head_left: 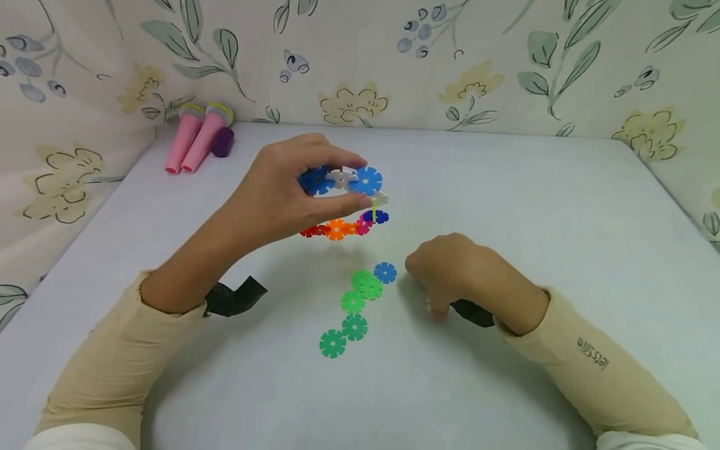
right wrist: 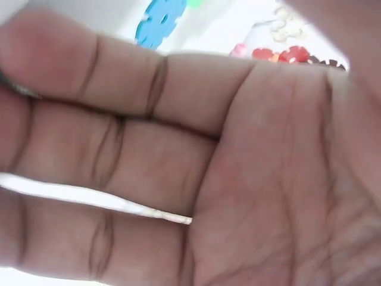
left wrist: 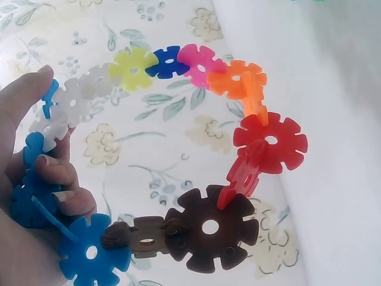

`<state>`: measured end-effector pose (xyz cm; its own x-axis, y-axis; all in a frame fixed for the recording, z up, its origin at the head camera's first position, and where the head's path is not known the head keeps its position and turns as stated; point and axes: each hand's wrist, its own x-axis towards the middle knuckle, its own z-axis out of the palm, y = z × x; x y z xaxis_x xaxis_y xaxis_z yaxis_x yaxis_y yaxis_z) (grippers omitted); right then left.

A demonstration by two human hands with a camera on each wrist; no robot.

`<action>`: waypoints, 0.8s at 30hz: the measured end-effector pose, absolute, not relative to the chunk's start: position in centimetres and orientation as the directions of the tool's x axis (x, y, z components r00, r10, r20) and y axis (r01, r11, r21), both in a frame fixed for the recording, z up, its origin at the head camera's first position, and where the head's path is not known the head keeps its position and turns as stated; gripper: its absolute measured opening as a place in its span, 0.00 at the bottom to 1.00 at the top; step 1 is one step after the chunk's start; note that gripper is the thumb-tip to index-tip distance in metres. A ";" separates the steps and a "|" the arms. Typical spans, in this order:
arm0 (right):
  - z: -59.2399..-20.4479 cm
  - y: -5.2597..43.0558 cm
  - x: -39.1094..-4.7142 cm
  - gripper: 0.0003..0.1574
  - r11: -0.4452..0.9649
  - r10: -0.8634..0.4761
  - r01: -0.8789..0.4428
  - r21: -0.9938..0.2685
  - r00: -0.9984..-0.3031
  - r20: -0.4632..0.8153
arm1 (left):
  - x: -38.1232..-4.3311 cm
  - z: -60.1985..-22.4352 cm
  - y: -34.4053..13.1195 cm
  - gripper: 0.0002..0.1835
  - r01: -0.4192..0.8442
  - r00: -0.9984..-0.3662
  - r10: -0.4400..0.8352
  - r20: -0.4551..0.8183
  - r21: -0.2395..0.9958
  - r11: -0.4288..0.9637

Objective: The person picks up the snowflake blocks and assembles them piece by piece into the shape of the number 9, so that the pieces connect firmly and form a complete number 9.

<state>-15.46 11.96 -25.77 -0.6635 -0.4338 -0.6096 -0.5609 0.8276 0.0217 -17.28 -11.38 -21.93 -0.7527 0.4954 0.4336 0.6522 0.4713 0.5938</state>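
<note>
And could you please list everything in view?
Table: one, white, across the scene
Floral backdrop: one, off-white, behind the table
Linked-disc chain: one, multicoloured, held above the table
Single disc: one, blue, centre of the table
Clustered discs: about three, light green, beside the single disc
Lower discs: two, darker green, nearest the foreground
Microphones: two, pink, far left of the table
Small object: one, purple, beside the microphones
Sleeves: two, beige, left and right foreground
Straps: two, black, at the sleeve ends
Left hand: one, bare, gripping the chain
Right hand: one, bare, right of the discs
</note>
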 end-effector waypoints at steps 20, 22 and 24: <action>-20.7 16.2 -16.1 0.05 0.503 -0.605 -0.726 -0.469 -0.683 0.409 | -17.0 -22.2 -10.7 0.19 0.682 -0.728 0.501 0.468 0.573 0.455; -20.7 15.9 -15.9 0.04 0.495 -0.608 -0.743 -0.451 -0.667 0.432 | -16.9 -22.3 -10.6 0.19 0.692 -0.718 0.503 0.480 0.566 0.448; -20.7 15.6 -15.7 0.05 0.498 -0.617 -0.760 -0.418 -0.649 0.445 | -16.8 -22.4 -10.4 0.20 0.700 -0.711 0.506 0.487 0.559 0.445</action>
